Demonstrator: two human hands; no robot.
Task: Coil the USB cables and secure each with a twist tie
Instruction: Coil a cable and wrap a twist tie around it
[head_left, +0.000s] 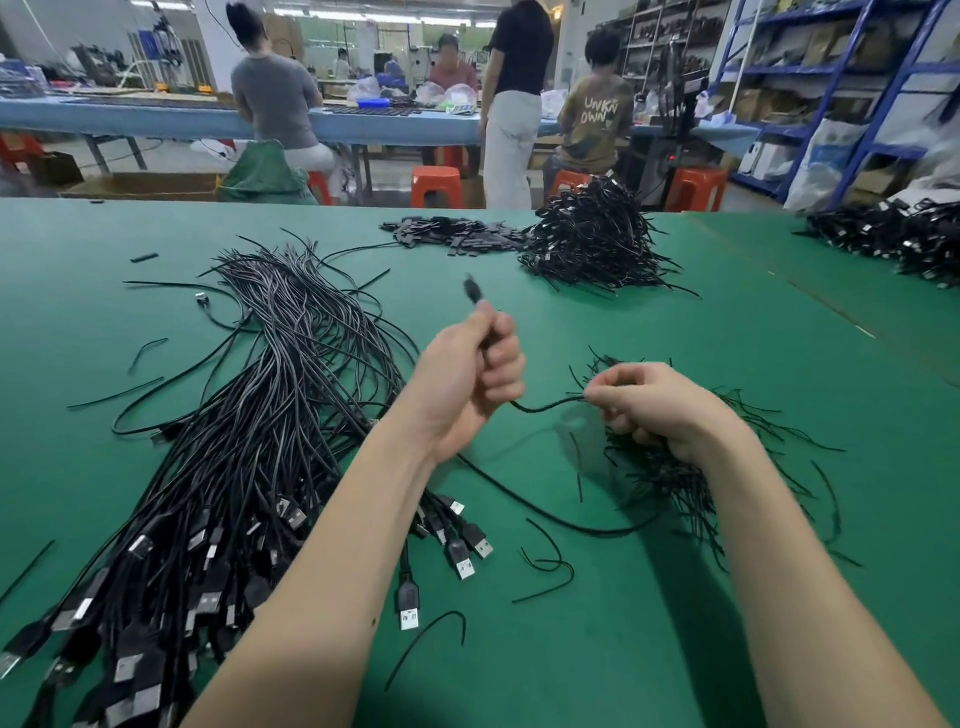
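Observation:
A big bundle of loose black USB cables (249, 457) lies on the green table (623, 649) at the left, plugs toward me. My left hand (467, 384) grips one black cable (545, 404); its blurred connector end sticks up above the fist. The same cable runs right to my right hand (660, 410), which pinches it between thumb and fingers. Under my right hand lies a heap of thin black twist ties (675, 483). The cable's slack loops across the table below both hands.
A mound of coiled, tied cables (592, 244) sits at the far middle, with small black parts (452, 234) beside it. More cable heaps (893, 239) lie at the far right. Stray ties dot the table. Several people work at a blue table (156, 122) beyond.

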